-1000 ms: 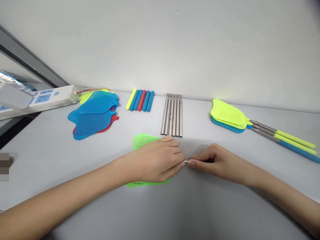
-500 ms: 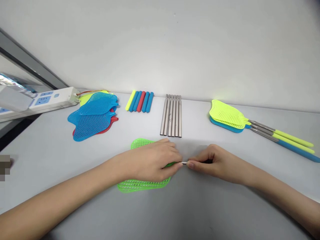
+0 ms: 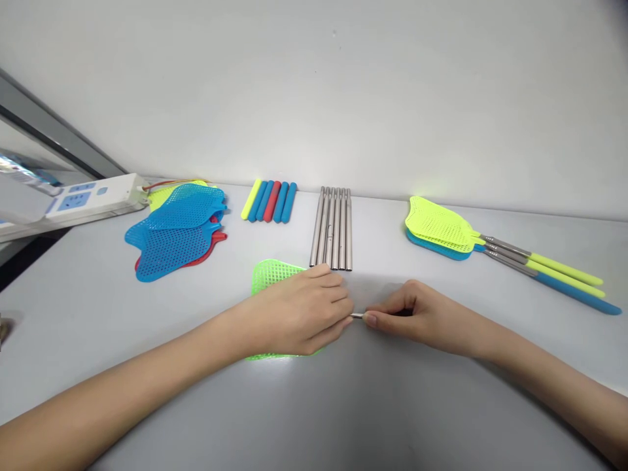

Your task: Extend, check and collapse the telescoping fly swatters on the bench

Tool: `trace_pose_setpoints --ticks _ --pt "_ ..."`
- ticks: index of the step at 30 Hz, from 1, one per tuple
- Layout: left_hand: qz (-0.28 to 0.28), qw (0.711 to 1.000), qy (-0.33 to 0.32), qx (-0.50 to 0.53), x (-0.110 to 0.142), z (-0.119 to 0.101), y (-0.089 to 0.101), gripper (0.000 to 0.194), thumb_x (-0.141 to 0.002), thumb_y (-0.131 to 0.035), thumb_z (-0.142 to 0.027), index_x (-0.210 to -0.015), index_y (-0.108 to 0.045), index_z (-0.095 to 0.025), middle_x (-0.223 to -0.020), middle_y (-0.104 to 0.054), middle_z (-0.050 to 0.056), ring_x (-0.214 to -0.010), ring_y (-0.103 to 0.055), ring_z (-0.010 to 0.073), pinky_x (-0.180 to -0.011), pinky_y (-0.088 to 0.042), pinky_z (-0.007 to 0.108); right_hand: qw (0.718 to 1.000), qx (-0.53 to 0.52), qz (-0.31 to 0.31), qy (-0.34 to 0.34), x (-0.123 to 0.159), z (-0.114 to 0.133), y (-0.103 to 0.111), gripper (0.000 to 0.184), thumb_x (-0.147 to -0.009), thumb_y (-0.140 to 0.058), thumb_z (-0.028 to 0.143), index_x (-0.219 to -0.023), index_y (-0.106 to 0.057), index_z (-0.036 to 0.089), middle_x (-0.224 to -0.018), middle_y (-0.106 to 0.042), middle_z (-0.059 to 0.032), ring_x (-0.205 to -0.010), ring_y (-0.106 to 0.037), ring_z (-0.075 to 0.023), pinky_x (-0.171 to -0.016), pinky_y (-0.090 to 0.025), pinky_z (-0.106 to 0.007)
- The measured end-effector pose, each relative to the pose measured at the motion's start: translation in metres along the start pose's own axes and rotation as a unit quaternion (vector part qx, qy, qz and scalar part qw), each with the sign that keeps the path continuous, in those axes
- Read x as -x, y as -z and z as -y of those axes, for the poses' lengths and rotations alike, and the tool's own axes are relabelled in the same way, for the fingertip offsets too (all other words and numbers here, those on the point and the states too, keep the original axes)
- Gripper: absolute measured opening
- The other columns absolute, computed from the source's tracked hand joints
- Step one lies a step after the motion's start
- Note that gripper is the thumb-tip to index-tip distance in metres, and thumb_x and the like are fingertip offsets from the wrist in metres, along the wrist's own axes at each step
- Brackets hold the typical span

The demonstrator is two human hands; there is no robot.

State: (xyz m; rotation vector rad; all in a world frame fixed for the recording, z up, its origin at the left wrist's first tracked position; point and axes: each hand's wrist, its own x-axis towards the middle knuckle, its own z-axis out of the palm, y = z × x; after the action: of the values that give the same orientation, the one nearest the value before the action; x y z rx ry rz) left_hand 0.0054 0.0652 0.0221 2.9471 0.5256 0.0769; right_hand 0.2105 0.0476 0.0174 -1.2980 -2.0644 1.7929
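My left hand (image 3: 307, 311) is closed over a green fly swatter head (image 3: 275, 273), whose mesh shows above and below the hand while its neck is hidden in the fingers. A short stretch of thin metal rod (image 3: 358, 316) bridges the gap between my two hands. Its right end is pinched between the thumb and fingers of my right hand (image 3: 412, 314). Where the rod meets the swatter head cannot be seen under the left fingers.
Metal tubes (image 3: 331, 229) and coloured handle grips (image 3: 269, 201) lie in rows at the back. Loose blue swatter heads (image 3: 171, 239), with red and yellow ones, are piled left beside a power strip (image 3: 93, 199). Several whole fly swatters (image 3: 441, 226) lie stacked at the right.
The green swatter head has turned flatter and shifted slightly up under my left hand. Both hands keep their grips, and the view has moved a little.
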Motion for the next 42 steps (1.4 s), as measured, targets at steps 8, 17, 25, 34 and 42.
trace_pose_setpoints --ticks 8,17,25,34,42 --pt "0.005 1.000 -0.006 -0.006 0.0003 0.0009 0.0007 0.027 -0.086 -0.031 -0.022 -0.066 -0.047 -0.016 -0.062 -0.049 0.001 -0.062 -0.038 0.0142 -0.064 -0.030 0.030 1.000 0.008 0.010 0.005 -0.0005 -0.0004 0.0007 0.041 -0.081 -0.039 0.041 -0.053 -0.020 0.018 -0.054 -0.015 0.0051 -0.047 -0.013 -0.0066 -0.041 -0.011 -0.024" --pt "-0.011 0.996 -0.029 -0.078 -0.0005 0.0043 -0.0029 0.028 -0.086 -0.030 -0.023 -0.065 -0.048 -0.016 -0.060 -0.047 0.001 -0.059 -0.038 0.0142 -0.062 -0.028 0.031 1.000 -0.010 0.000 0.000 -0.0003 0.0007 0.0008 0.043 -0.079 -0.043 0.040 -0.051 -0.018 0.018 -0.053 -0.015 0.0055 -0.047 -0.013 -0.0063 -0.041 -0.011 -0.024" --pt "0.006 0.997 -0.027 -0.073 0.0008 0.0055 -0.0015 0.029 -0.087 -0.029 -0.024 -0.065 -0.047 -0.017 -0.061 -0.047 0.001 -0.060 -0.037 0.0138 -0.063 -0.028 0.030 1.000 -0.013 0.003 0.005 -0.0006 0.0009 0.0003 0.042 -0.080 -0.042 0.039 -0.052 -0.018 0.019 -0.054 -0.015 0.0055 -0.047 -0.013 -0.0068 -0.042 -0.011 -0.025" --pt "0.009 0.998 -0.021 -0.052 0.0019 0.0061 0.0009 0.027 -0.086 -0.030 -0.024 -0.066 -0.046 -0.017 -0.061 -0.048 0.001 -0.060 -0.038 0.0138 -0.063 -0.028 0.030 1.000 -0.023 0.008 0.008 -0.0003 0.0011 0.0008 0.042 -0.080 -0.042 0.039 -0.053 -0.018 0.018 -0.054 -0.015 0.0055 -0.048 -0.013 -0.0068 -0.042 -0.011 -0.025" --pt "0.008 0.999 -0.020 -0.038 0.0029 0.0069 0.0027 0.027 -0.086 -0.031 -0.023 -0.065 -0.046 -0.016 -0.061 -0.048 0.000 -0.060 -0.037 0.0133 -0.063 -0.028 0.030 1.000 -0.024 0.014 0.014 -0.0004 -0.0014 0.0014 0.042 -0.081 -0.041 0.040 -0.053 -0.019 0.018 -0.053 -0.015 0.0055 -0.047 -0.013 -0.0067 -0.041 -0.011 -0.025"
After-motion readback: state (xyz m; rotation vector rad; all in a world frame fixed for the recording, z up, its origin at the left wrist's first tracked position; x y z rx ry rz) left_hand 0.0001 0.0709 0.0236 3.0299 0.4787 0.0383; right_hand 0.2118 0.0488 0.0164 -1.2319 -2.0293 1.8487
